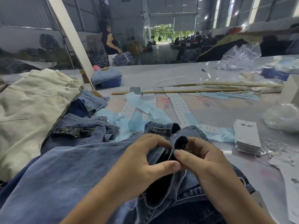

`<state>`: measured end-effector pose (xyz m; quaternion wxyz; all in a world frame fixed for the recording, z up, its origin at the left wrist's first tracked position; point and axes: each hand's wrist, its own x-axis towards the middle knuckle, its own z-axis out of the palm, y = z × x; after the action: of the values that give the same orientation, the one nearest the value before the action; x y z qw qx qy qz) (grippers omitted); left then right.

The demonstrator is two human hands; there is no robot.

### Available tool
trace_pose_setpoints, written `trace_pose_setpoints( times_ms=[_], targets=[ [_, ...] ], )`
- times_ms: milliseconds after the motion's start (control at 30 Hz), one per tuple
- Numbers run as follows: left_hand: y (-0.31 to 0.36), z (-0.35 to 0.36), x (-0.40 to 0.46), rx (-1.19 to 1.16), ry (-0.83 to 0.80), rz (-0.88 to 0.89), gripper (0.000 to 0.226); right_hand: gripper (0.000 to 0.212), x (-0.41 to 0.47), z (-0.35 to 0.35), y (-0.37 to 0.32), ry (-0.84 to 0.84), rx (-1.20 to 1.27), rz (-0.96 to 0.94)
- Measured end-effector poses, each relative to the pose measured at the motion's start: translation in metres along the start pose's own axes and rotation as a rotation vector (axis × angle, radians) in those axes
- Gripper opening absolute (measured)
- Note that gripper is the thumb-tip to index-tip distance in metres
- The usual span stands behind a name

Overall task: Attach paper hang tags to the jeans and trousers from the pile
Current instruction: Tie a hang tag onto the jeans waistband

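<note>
Nearest the camera, a pair of blue jeans [68, 172] lies spread across the person's lap and the table edge. Both hands work at its waistband. The left hand [145, 160] curls its fingers and thumb round a fold of denim, pinching it steady. The right hand [205, 160] pinches the same raised flap [179, 141] from the other side, probably to hold open the spot where a tag string goes through; no string or tag is clearly visible between the fingers.

Just to the right, within easy reach, sits a stack of white hang tags [247, 135], with a tangle of thin white strings [275, 147] beside it.

To the left, more jeans [80, 128] lie crumpled, and beyond them a cream pair of trousers [32, 101] tops the pile waiting its turn.

Further across the table [226, 110] lie strips of printed labels [179, 105], scraps of pale blue paper [137, 101], and long wooden sticks [178, 91]. A crumpled clear plastic bag [239, 57] sits near the far edge, and a person [110, 41] stands in the hall behind.
</note>
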<state>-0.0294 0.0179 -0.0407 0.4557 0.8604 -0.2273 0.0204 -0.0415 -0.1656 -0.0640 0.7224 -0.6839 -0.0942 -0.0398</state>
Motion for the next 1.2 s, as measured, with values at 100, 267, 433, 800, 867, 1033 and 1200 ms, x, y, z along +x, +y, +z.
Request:
trace_pose_setpoints(
  times_ms=[100,267,433,800,867,1033,1200],
  targets=[
    [-0.005,-0.001,-0.002,-0.030,0.013,-0.032,0.034,0.026,0.000,-0.001,0.001,-0.098,0.136,0.012],
    [-0.009,-0.012,0.006,-0.074,0.249,-0.118,0.025,0.057,-0.001,-0.004,0.003,0.012,0.101,0.005],
    [-0.010,-0.009,0.009,-0.034,0.312,-0.051,0.023,0.060,-0.010,-0.003,-0.009,0.122,-0.383,-0.120],
    [-0.019,0.005,0.012,-0.080,0.346,-0.053,0.017,0.035,-0.010,-0.011,0.005,-0.104,-0.315,0.140],
    [-0.016,-0.001,0.017,-0.119,0.308,-0.081,0.016,0.043,-0.005,-0.012,0.005,-0.108,-0.154,0.137],
    [-0.005,-0.014,0.022,-0.104,0.215,-0.062,0.015,0.018,0.006,-0.011,-0.003,-0.004,0.028,0.126],
    [0.003,-0.019,0.024,-0.060,-0.068,-0.073,0.025,0.058,0.014,-0.009,-0.003,0.077,-0.133,0.183]
  ],
)
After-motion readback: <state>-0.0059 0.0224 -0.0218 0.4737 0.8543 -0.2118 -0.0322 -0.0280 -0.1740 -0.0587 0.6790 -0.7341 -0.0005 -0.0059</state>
